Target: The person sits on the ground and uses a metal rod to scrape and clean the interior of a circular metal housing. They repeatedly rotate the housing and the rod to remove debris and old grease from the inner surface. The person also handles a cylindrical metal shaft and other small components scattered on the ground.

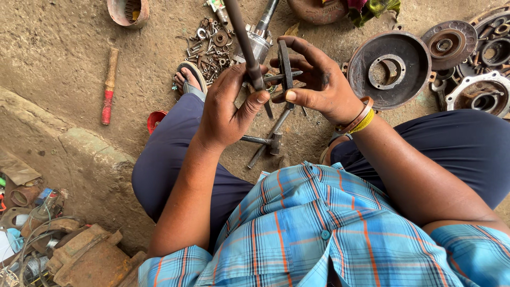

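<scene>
My left hand [228,106] is closed around a long dark metal rod [241,37] that runs up and out of the top of the view. My right hand [319,79] grips a flat dark metal ring [285,66] held on edge, with a thin pin [279,76] crossing between both hands. Both hands are raised over my knees. On the ground below them lies a metal hammer [265,142].
A pile of bolts and nuts [210,45] lies beyond my sandalled foot [189,78]. A rusty round motor cover [391,69] and other housings [481,93] sit at right. A red-ended wooden handle [109,85] lies left. Rusty scrap [79,255] fills the lower left.
</scene>
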